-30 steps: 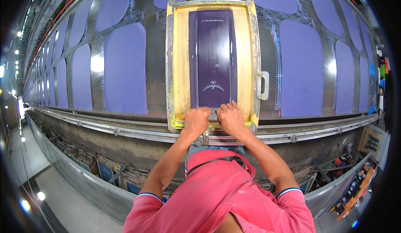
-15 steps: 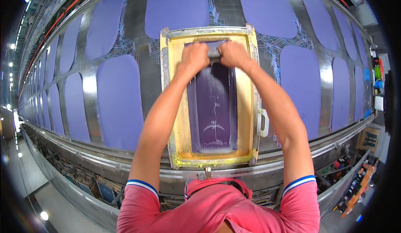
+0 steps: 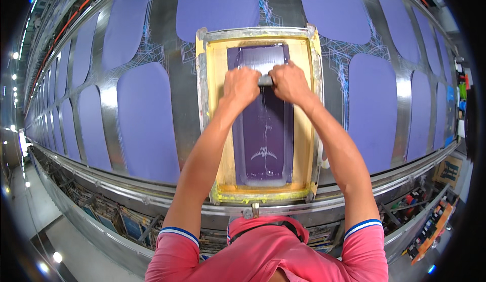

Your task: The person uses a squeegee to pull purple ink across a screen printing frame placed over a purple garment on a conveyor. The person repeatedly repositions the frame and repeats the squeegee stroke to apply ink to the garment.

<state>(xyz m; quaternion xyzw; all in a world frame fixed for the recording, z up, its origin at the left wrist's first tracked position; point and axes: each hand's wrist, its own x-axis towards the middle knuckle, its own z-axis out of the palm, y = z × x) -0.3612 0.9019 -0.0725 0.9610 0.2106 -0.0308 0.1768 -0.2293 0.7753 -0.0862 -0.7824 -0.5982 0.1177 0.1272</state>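
The yellow-edged frame lies on the dark worktop, with purple pieces to its left and right, as half a second ago. Inside the frame, the grey squeegee handle has come back from the frame's far end toward its middle, though still in the far half. Left hand and right hand remain clenched on it side by side. Beyond them, more of the frame's dark purple screen now shows, with a glossy patch at its far end.
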